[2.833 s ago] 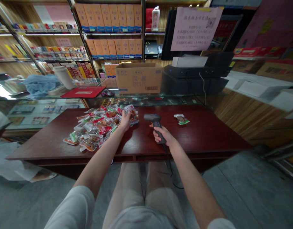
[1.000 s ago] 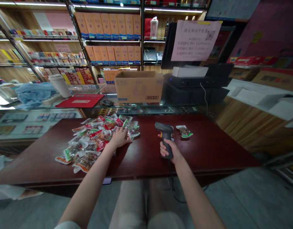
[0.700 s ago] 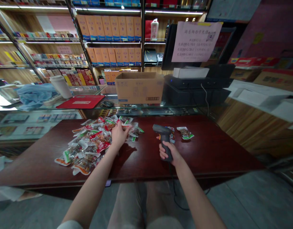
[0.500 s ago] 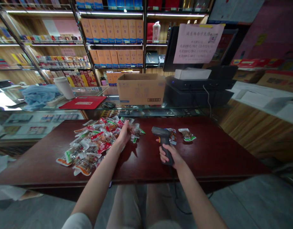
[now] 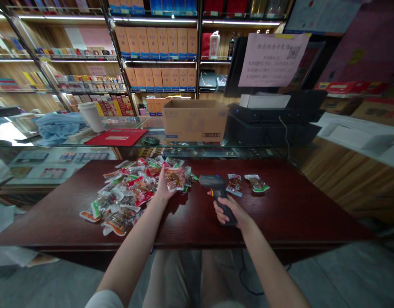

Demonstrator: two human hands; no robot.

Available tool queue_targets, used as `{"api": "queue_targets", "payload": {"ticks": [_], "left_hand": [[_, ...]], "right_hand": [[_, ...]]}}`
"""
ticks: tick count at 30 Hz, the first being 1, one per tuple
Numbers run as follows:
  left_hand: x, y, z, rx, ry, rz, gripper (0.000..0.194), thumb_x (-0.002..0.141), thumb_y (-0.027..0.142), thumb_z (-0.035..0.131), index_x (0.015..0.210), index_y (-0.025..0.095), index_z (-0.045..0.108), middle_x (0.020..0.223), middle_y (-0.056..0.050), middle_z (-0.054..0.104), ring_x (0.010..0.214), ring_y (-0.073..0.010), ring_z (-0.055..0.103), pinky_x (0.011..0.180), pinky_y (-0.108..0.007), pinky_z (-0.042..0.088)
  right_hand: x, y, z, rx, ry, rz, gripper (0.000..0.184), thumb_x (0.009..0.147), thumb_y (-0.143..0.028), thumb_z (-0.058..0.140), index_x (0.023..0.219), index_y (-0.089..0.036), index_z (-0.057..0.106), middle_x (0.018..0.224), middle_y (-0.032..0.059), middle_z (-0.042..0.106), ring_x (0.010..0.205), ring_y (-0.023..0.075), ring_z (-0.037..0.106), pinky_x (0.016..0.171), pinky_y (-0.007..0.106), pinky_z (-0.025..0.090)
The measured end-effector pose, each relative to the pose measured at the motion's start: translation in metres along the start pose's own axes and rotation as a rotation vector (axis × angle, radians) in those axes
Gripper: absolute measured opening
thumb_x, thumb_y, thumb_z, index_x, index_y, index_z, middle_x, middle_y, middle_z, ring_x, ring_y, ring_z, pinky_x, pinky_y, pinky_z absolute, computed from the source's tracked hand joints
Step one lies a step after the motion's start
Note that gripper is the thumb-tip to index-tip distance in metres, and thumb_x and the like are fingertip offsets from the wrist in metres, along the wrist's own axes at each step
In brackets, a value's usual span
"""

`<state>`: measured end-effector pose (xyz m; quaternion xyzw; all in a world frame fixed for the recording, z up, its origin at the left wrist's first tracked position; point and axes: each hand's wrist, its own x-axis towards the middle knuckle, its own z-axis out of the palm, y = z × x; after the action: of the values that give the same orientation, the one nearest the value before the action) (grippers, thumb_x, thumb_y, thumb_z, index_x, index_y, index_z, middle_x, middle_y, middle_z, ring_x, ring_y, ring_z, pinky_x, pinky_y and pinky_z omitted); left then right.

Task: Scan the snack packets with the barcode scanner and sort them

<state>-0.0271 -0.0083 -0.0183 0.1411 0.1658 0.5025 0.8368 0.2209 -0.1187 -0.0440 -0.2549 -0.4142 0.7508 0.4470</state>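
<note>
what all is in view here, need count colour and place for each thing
Desk: one, dark red, centre
Scanner: one, dark grey, above desk
Piled packets: too overlapped to count, mixed colours, left on desk
Held packet: one, brownish, left of scanner
Loose packets: two, brownish, right of scanner
Carton: one, brown, behind desk
Flat item: one, red, left of carton
Mouse: one, dark, beside flat item
Cup: one, white, upper left
Cloth: one, blue, left of cup
Sign: one, pale pink, upper right
Monitor: one, black, behind sign
Shelf boxes: many, orange-brown, upper centre
Left hand: one, bare, around held packet
Right hand: one, bare, around scanner handle
</note>
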Motion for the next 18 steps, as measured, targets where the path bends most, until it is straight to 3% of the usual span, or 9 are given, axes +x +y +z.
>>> {"api": "queue_targets", "payload": {"ticks": [3, 7, 15, 18], "left_hand": [[0.002, -0.002, -0.003, 0.02, 0.005, -0.036, 0.06, 0.092, 0.059, 0.036, 0.109, 0.007, 0.061, 0.08, -0.013, 0.065, 0.07, -0.022, 0.064, 0.062, -0.036, 0.056], [0.004, -0.002, -0.005, 0.058, 0.001, -0.043, 0.047, 0.091, 0.045, 0.038, 0.106, 0.007, 0.062, 0.065, -0.006, 0.058, 0.057, -0.0163, 0.057, 0.054, -0.029, 0.051], [0.004, -0.003, -0.005, 0.255, 0.032, 0.1, 0.021, 0.083, 0.029, 0.056, 0.09, 0.011, 0.066, 0.074, -0.007, 0.068, 0.067, -0.0179, 0.065, 0.071, -0.033, 0.053], [0.009, -0.011, -0.007, 0.394, 0.075, 0.24, 0.018, 0.079, 0.028, 0.07, 0.087, 0.013, 0.066, 0.076, -0.005, 0.07, 0.069, -0.0159, 0.065, 0.074, -0.03, 0.053]], "right_hand": [[-0.005, 0.002, 0.001, -0.039, 0.012, 0.004, 0.048, 0.085, -0.037, 0.063, 0.127, -0.018, 0.05, 0.056, -0.0094, 0.049, 0.032, 0.0041, 0.033, 0.036, 0.02, 0.036], [-0.008, 0.003, 0.0, -0.055, 0.019, -0.014, 0.047, 0.085, -0.038, 0.063, 0.126, -0.018, 0.05, 0.056, -0.0094, 0.049, 0.031, 0.0038, 0.032, 0.036, 0.02, 0.037], [-0.011, 0.003, -0.004, -0.03, 0.044, -0.053, 0.042, 0.087, -0.038, 0.061, 0.124, -0.019, 0.052, 0.057, -0.0094, 0.048, 0.032, 0.0034, 0.031, 0.036, 0.02, 0.036], [-0.012, 0.003, -0.005, -0.021, 0.043, -0.059, 0.042, 0.087, -0.037, 0.061, 0.123, -0.019, 0.052, 0.057, -0.0093, 0.048, 0.032, 0.0033, 0.031, 0.036, 0.019, 0.036]]}}
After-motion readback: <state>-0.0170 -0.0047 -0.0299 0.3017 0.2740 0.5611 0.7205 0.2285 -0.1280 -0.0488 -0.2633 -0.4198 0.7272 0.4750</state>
